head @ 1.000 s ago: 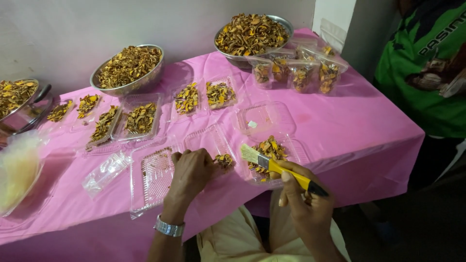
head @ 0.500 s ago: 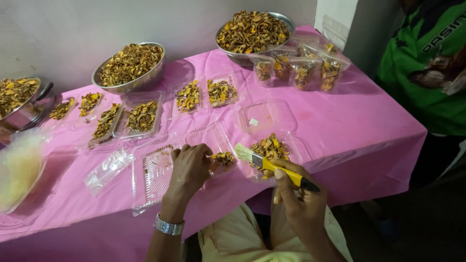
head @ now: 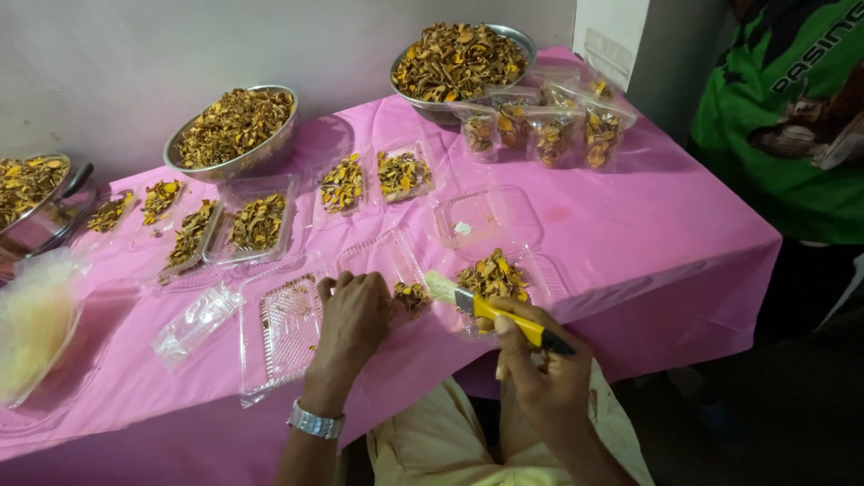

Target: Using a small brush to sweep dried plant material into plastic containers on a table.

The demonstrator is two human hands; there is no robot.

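While the left hand [head: 353, 317] rests palm-down at the near edge of the pink-covered table [head: 648, 225], its curled fingers close on a small heap of dried yellow-brown pieces [head: 410, 297] lying in a clear plastic tray [head: 378, 261]; whether any piece is pinched between the fingertips cannot be told. A silver watch [head: 315, 421] sits on that wrist. Just right of it, the right hand [head: 531, 360] is wrapped firmly around the yellow handle of a brush [head: 490, 309], whose pale bristles point toward the small heap and lie close to it, over the near edge of the table. Beyond the bristles, a second clear tray [head: 553, 279] holds a larger heap of the same dried pieces. To the left of the left hand lies an open ribbed clear tray [head: 288, 328], and beside that a crumpled clear bag [head: 193, 319].

Toward the far edge stand two steel bowls [head: 274, 148] piled with dried pieces, a row of filled trays between them, and several filled clear pouches [head: 540, 130] near the far right corner. A third bowl [head: 36, 220] sits at the left edge. An empty-looking clear tray [head: 481, 216] lies mid-table. A person in a green shirt [head: 783, 135] stands past the right edge.
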